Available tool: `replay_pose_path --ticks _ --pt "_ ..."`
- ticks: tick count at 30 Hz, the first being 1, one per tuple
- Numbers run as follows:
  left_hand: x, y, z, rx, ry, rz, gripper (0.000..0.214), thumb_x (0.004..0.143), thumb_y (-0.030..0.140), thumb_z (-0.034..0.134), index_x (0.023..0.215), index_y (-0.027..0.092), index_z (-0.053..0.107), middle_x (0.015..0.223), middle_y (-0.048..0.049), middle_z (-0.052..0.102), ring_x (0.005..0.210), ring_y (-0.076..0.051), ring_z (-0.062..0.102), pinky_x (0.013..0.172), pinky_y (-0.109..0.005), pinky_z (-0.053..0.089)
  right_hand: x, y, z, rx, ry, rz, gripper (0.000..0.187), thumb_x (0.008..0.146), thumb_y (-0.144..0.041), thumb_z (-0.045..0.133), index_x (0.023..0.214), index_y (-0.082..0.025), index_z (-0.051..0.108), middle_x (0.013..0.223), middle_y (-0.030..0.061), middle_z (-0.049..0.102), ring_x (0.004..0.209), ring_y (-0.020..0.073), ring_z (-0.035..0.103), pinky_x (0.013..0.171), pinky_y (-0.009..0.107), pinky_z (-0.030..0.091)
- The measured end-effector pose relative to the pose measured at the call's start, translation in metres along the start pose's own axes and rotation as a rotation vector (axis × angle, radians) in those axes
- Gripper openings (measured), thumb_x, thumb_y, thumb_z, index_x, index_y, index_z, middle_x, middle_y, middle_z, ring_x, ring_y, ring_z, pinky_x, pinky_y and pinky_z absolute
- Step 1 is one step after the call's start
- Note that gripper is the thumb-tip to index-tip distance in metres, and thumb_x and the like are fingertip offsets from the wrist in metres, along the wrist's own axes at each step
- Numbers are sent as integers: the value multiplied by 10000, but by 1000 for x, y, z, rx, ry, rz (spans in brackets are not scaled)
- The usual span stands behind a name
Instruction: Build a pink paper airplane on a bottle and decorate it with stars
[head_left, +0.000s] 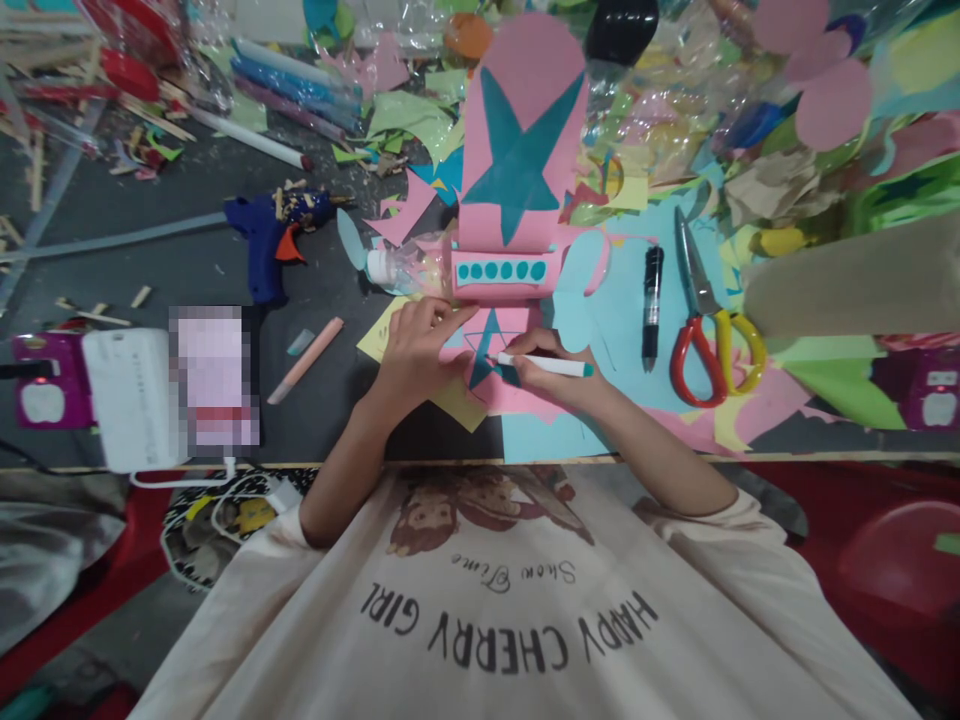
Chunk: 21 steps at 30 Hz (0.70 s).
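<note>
My right hand [559, 372] is closed around a white marker with a teal cap [546, 365], its tip on a teal star drawn on pink paper [517, 395]. My left hand [420, 345] lies flat with fingers stretched out, pressing the same pink paper down beside the star. Just beyond the hands stands a pink paper model [517, 160] with a large teal star and a row of teal dots. A small clear bottle [394, 268] lies to its left.
Red and yellow scissors [705, 320] and a black pen [652, 300] lie on light blue paper to the right. A blue glue gun [274, 235], a pink stick [306, 360], a white power bank [131, 395] and a phone sit left. Paper scraps cover the back.
</note>
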<state>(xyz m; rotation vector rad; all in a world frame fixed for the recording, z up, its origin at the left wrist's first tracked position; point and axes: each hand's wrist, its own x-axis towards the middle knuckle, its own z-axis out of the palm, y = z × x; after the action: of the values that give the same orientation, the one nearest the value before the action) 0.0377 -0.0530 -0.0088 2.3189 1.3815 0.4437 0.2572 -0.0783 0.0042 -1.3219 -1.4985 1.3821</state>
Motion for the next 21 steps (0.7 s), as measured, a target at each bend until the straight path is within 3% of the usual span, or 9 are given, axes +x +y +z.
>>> replay_pose_path --ticks 3,5,14,21 --pt "0 -1 0 -4 9 15 467 877 331 654 1330 220 647 1114 -114 614 1054 -296 544 927 -421 426 1 -5 4 90 158 63 203 827 -417 656 749 -229 650 610 9 640 571 175 594 543 340 521" --pt "0 -1 0 -2 9 11 469 868 315 658 1328 226 647 1116 -112 617 1056 -295 545 924 -419 427 1 -7 5 97 194 91 195 816 -416 671 772 -226 669 610 8 640 572 172 592 539 336 521" --pt "0 -1 1 18 48 37 476 847 268 678 1319 208 657 1094 -105 626 1029 -274 556 904 -389 425 1 -1 4 45 102 71 99 787 -295 639 727 -216 638 606 -3 640 562 151 589 536 307 493" --pt "-1 -1 -1 19 19 36 470 870 276 654 1336 218 637 1105 -100 621 1031 -271 551 908 -393 422 1 2 -4 -126 -58 -36 72 771 -259 629 721 -224 667 699 8 705 676 174 650 681 342 537"
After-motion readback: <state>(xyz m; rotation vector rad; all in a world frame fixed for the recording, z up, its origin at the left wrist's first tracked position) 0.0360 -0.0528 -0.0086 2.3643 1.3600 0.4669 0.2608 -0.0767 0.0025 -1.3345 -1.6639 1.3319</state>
